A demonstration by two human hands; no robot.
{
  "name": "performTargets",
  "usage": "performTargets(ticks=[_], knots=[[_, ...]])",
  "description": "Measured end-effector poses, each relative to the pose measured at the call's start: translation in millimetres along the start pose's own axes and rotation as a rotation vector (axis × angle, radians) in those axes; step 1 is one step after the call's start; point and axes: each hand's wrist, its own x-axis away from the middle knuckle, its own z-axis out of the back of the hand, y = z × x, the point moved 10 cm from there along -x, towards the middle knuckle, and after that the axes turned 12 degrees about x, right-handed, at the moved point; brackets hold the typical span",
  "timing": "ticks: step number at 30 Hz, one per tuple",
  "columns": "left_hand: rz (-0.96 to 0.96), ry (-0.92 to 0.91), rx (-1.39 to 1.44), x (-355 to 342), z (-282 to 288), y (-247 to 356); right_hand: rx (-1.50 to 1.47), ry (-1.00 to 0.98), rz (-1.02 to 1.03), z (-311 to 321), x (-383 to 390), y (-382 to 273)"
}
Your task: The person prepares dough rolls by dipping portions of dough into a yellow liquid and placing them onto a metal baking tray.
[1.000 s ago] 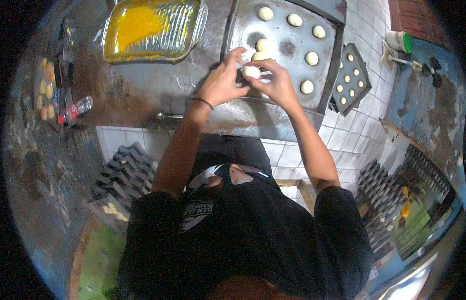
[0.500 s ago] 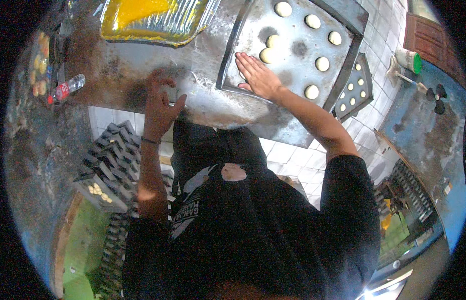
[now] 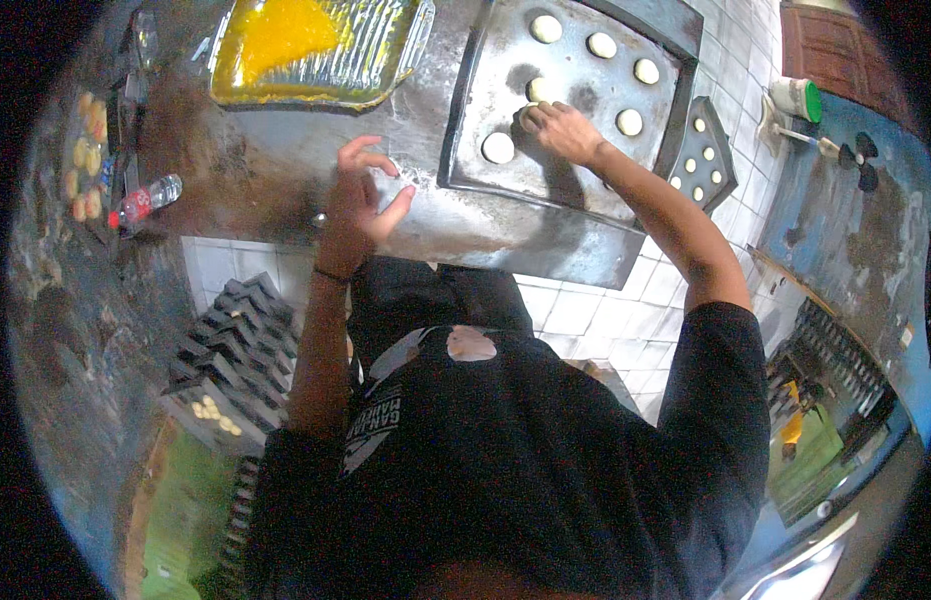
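My right hand (image 3: 565,133) is over a dark metal baking tray (image 3: 605,205), its fingers closed at a pale dough ball that they mostly hide. Just beyond the fingertips sits another dough ball (image 3: 537,90). A smooth, round dough ball (image 3: 498,148) lies by itself near the tray's left edge. Several more dough balls (image 3: 629,122) are spaced across the tray, and my forearm covers its near right part. My left hand (image 3: 370,195) hovers above the worktable's near edge, left of the tray. Its fingers are curved and apart, with nothing between them.
A ridged, shiny pan (image 3: 400,75) with yellow paste stands at the far left of the metal worktable (image 3: 255,170). A bottle (image 3: 147,200) lies further left. Another tray of dough balls (image 3: 720,165) is at the right. Stacked dark trays (image 3: 230,340) stand below left.
My right hand has lifted from lying flat at the tray's left side, uncovering a dough ball, and closed its fingers further right. My left hand has moved right. The view has shifted slightly.
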Motion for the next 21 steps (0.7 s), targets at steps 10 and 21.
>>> performTargets(ticks=[10, 21], knots=[[0.238, -0.020, 0.506, -35, -54, -34, -1.476, -0.080, -0.420, 115, -23, -3], [0.004, 0.344, 0.649, -67, 87, 61, -1.446, 0.996, -1.085, 290, -98, -43]])
